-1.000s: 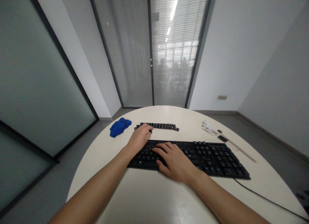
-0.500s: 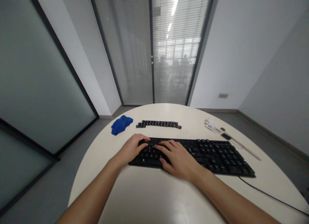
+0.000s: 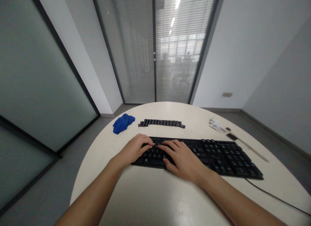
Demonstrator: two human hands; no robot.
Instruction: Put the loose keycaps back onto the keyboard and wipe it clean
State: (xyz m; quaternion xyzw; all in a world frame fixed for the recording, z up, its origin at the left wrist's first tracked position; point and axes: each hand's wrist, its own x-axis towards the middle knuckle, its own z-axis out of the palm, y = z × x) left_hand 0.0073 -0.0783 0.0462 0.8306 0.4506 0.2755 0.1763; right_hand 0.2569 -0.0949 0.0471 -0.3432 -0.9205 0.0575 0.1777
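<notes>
A black full-size keyboard (image 3: 233,158) lies across the table in front of me. My left hand (image 3: 136,149) rests over its left end, thumb and index tip close together above the keys, with a dark gap behind the tips and nothing visible between them. To its right, my right hand (image 3: 181,158) lies over the letter keys, fingers spread and thumb at the front edge; it holds nothing that I can see. Its palm and fingers hide part of the keys. Behind the keyboard, loose black keycaps (image 3: 162,123) stand lined up in rows.
A crumpled blue cloth (image 3: 123,123) lies at the back left of the round white table (image 3: 145,193). At the back right are a white bundle (image 3: 217,125) and a brush (image 3: 232,136) with a long pale handle. The keyboard's cable (image 3: 274,196) runs off to the right.
The view has shifted slightly, so the table and its things sit a little differently in the picture. Both hands stay over the same part of the keyboard, with only slight finger movement.
</notes>
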